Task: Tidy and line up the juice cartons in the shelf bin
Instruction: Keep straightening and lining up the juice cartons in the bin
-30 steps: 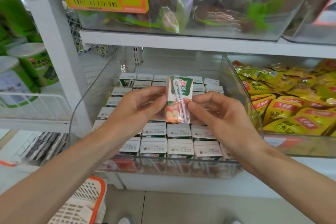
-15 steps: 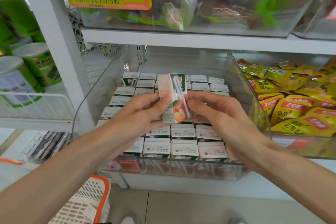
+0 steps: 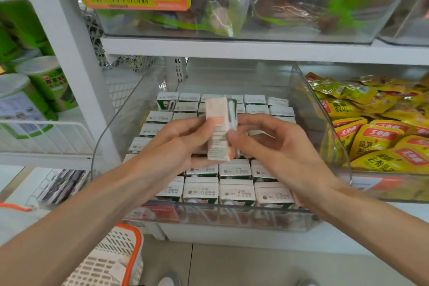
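A single small juice carton (image 3: 217,130) was held upright in the air, just above the middle rows of the clear plastic shelf bin (image 3: 232,218). A second before, its front face, with the fruit picture and the attached straw, had faced the camera. Now it had been turned, so a pale printed side panel faced forward and the straw sat along its right edge.

The left hand (image 3: 176,146) gripped the carton's left side, with thumb and fingers closed against it. The right hand (image 3: 278,146) pinched the right edge near the straw, its other fingers loosely curled.

Below, the other cartons (image 3: 236,190) stood in neat rows with their white tops up, filling most of the bin. The turn suggested the person was orienting the carton to match its neighbours before setting it into a row; which gap it was meant for was hidden behind the hands.

Yellow snack packets (image 3: 376,137) filled the bin just to the right. An orange-rimmed shopping basket (image 3: 116,260) sat low at the left.
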A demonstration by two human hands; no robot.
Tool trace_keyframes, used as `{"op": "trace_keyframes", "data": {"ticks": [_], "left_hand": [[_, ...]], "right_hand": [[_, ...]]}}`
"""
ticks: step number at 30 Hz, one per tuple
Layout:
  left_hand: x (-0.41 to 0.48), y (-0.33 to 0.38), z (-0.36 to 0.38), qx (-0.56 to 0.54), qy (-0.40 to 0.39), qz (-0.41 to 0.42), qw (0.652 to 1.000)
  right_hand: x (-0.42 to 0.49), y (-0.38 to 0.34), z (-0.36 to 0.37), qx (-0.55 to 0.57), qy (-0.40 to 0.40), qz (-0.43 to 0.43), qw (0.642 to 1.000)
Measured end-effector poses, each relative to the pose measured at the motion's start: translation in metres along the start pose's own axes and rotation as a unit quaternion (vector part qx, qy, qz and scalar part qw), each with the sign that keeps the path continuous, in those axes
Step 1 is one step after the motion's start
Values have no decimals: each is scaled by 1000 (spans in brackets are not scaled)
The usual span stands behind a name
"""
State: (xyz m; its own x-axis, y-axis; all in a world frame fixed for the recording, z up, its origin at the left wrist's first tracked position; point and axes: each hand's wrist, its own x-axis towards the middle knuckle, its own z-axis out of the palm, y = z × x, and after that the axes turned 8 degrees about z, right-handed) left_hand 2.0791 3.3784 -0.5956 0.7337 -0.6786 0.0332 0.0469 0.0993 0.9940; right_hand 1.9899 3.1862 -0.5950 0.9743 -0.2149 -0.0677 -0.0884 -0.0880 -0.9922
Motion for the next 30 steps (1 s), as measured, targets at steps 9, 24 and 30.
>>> {"op": "trace_keyframes", "data": {"ticks": [9,24,30], "left_hand": [[-2,6,3,3,27,9,1000],[0,3,-2,-13,71,15,997],[-2,4,-5,-10,76,25,997]], "right_hand": [[-3,0,0,40,-10,12,999],[0,0,2,-10,32,-13,999],[2,4,-1,13,33,12,999]]}}
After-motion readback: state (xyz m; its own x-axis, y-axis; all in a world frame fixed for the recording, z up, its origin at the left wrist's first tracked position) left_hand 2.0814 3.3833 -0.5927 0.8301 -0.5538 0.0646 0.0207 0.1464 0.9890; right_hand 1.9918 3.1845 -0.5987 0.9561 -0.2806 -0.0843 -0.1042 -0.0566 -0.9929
